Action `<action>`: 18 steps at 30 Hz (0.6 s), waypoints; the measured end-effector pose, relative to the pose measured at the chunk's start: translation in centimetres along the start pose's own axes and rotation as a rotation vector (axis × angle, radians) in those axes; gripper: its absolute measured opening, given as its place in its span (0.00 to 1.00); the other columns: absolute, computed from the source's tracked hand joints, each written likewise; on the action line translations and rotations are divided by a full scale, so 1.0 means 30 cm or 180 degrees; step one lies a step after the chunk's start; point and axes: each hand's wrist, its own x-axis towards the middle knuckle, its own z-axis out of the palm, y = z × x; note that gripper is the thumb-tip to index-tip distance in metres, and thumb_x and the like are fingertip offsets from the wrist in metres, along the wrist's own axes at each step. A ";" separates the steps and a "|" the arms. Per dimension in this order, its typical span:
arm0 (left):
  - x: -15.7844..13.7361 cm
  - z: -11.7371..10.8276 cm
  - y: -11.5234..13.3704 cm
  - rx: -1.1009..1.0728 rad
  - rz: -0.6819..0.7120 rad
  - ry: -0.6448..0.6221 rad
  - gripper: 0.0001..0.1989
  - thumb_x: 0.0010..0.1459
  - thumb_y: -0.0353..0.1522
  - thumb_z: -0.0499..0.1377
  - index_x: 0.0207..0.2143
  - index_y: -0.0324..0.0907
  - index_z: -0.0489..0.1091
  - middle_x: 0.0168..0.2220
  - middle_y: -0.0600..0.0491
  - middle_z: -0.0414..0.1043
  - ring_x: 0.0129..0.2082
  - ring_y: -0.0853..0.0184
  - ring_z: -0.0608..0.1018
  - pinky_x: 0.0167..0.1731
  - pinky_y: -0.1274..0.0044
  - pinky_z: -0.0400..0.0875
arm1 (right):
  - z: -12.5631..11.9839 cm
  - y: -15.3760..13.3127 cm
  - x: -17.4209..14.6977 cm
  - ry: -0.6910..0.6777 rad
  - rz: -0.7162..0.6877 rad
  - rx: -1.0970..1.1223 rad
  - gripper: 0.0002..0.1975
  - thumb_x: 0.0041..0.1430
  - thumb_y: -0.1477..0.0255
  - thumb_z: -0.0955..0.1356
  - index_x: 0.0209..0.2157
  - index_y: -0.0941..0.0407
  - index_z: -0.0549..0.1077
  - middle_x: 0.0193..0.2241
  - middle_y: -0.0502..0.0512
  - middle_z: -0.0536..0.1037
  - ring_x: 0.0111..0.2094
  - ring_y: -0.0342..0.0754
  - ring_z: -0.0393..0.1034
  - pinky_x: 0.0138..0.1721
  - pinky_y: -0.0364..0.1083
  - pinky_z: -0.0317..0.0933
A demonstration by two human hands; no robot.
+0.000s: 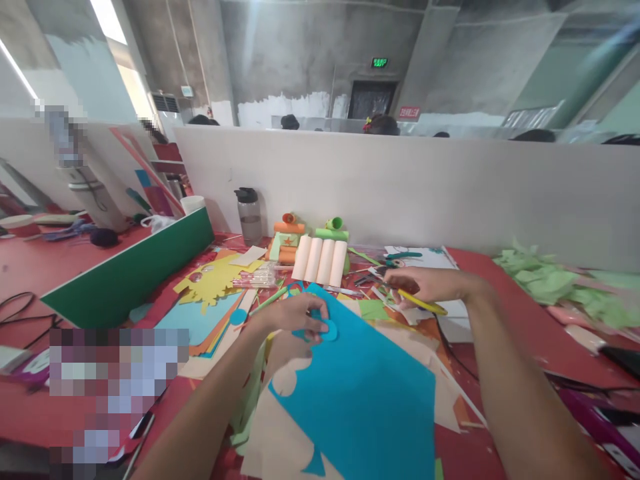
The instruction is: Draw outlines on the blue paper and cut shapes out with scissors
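Observation:
My left hand (300,317) pinches a small blue paper disc (330,331) between thumb and fingers. Below it lies a large blue paper sheet (370,387) with rounded notches cut from its left edge. My right hand (425,285) is curled around scissors with a yellow handle (425,304), out past the sheet's right side; their blades point away and are hard to make out. Another blue disc (239,317) rests left of my left wrist. Cream paper (275,433) with curved cut-outs shows under the blue sheet.
Four-sided clutter surrounds the sheet: yellow cut paper (210,280), cream paper rolls (320,261), orange and green rolls (333,233), and a water bottle (249,217). A green board (135,267) stands at left, a white partition (400,193) behind. Crumpled green paper (545,277) lies right.

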 end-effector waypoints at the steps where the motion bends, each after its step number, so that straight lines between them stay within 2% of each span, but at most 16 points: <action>1: -0.001 -0.005 -0.011 0.0134 -0.0104 -0.0061 0.22 0.51 0.50 0.68 0.33 0.42 0.68 0.26 0.54 0.76 0.27 0.66 0.80 0.31 0.74 0.74 | -0.008 0.027 -0.011 0.0093 0.0129 -0.0140 0.22 0.48 0.60 0.75 0.45 0.53 0.73 0.42 0.57 0.77 0.43 0.56 0.70 0.41 0.48 0.64; 3: 0.000 -0.012 -0.030 0.0466 -0.0233 -0.0112 0.20 0.54 0.49 0.66 0.31 0.43 0.67 0.25 0.55 0.75 0.26 0.66 0.79 0.29 0.76 0.73 | -0.021 0.082 -0.030 0.0078 0.0438 -0.0257 0.23 0.45 0.64 0.75 0.44 0.53 0.75 0.42 0.57 0.78 0.43 0.58 0.72 0.39 0.48 0.65; 6: -0.003 -0.021 -0.040 0.0970 -0.0124 -0.0304 0.16 0.58 0.46 0.62 0.28 0.43 0.69 0.25 0.56 0.73 0.25 0.69 0.76 0.28 0.79 0.70 | -0.022 0.138 -0.037 -0.0119 0.0950 -0.0271 0.23 0.40 0.67 0.75 0.43 0.53 0.76 0.33 0.53 0.78 0.34 0.54 0.73 0.29 0.45 0.63; 9: -0.014 -0.033 -0.028 0.1124 0.0005 -0.0667 0.16 0.62 0.45 0.58 0.30 0.43 0.73 0.27 0.55 0.75 0.28 0.70 0.75 0.31 0.79 0.69 | -0.004 0.141 -0.007 -0.0282 0.1267 -0.0317 0.27 0.38 0.69 0.75 0.45 0.53 0.78 0.28 0.52 0.77 0.25 0.49 0.70 0.22 0.44 0.59; 14: -0.036 -0.026 0.005 0.1013 -0.0086 -0.0778 0.19 0.61 0.48 0.59 0.29 0.43 0.74 0.28 0.53 0.77 0.28 0.68 0.75 0.29 0.78 0.68 | 0.040 0.104 0.074 -0.0421 0.1543 -0.0516 0.26 0.34 0.71 0.75 0.42 0.52 0.83 0.24 0.52 0.79 0.22 0.49 0.70 0.21 0.44 0.59; 18: -0.053 0.012 0.030 0.0341 -0.0542 -0.0929 0.19 0.61 0.50 0.58 0.33 0.44 0.71 0.26 0.54 0.75 0.26 0.68 0.76 0.29 0.78 0.70 | 0.055 0.114 0.096 -0.0353 0.1730 -0.0449 0.24 0.35 0.70 0.76 0.40 0.51 0.84 0.22 0.51 0.79 0.19 0.49 0.71 0.21 0.46 0.62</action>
